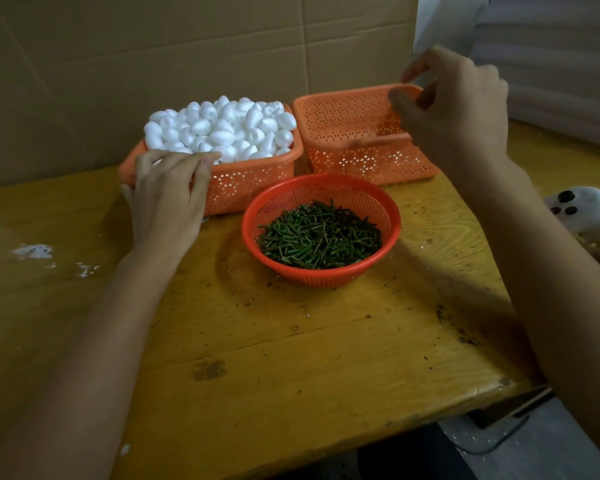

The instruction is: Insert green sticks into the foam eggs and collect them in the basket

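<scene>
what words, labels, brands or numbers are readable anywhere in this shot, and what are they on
None: no readable text shows in this view.
Brown cardboard sheet: plain, no print.
Square orange plastic basket of white foam eggs, empty square orange plastic basket, round red plastic basket of green sticks: hole patterns only, no labels.
White device with dark buttons at the right edge: no legible marking.

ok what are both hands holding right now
left hand: gripping the egg basket at its near corner
right hand: pinching the empty basket rim
</scene>
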The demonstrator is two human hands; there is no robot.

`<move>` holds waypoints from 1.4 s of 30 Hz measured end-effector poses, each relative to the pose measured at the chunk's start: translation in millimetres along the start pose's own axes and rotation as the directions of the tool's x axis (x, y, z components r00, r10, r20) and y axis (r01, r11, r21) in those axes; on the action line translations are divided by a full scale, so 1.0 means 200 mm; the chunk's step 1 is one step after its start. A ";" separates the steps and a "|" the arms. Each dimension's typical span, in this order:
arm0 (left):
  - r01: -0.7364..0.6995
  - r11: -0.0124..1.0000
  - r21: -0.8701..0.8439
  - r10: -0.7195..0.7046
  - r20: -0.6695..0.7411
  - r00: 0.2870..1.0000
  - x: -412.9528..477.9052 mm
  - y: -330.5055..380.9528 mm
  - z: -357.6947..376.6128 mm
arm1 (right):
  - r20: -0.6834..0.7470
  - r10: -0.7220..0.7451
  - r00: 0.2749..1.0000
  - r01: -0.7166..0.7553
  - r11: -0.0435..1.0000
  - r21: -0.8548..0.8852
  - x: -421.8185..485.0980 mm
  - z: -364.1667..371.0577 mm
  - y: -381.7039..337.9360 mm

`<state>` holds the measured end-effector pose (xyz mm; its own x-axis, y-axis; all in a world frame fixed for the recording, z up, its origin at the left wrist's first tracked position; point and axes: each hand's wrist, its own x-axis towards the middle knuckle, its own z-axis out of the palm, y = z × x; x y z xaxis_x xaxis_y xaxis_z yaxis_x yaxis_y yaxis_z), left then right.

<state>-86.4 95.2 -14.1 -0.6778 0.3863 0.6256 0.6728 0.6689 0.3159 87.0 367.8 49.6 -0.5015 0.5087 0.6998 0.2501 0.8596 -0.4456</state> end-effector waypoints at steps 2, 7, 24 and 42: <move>0.022 0.999 -0.025 -0.022 0.004 1.000 0.00 0.00 0.00 | 0.015 -0.006 1.000 0.006 1.000 0.013 0.00 0.00 0.00; 0.077 0.995 -0.061 -0.076 0.016 0.997 0.01 0.00 0.01 | 0.067 -0.033 0.997 0.030 0.998 0.049 -0.02 0.02 -0.01; 0.054 0.998 -0.014 -0.053 0.059 0.997 0.02 0.01 -0.01 | 0.091 -0.054 0.994 0.048 0.997 0.060 -0.03 0.04 -0.03; 0.109 0.994 -0.018 -0.111 -0.184 0.977 0.01 0.05 0.00 | 0.093 -0.074 0.993 0.069 0.996 0.052 -0.04 0.05 -0.03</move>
<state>-82.1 102.0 -8.9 -0.6820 0.1861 0.7072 0.5999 0.6955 0.3955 80.9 358.3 41.0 -0.5937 0.4370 0.6757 0.1713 0.8891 -0.4245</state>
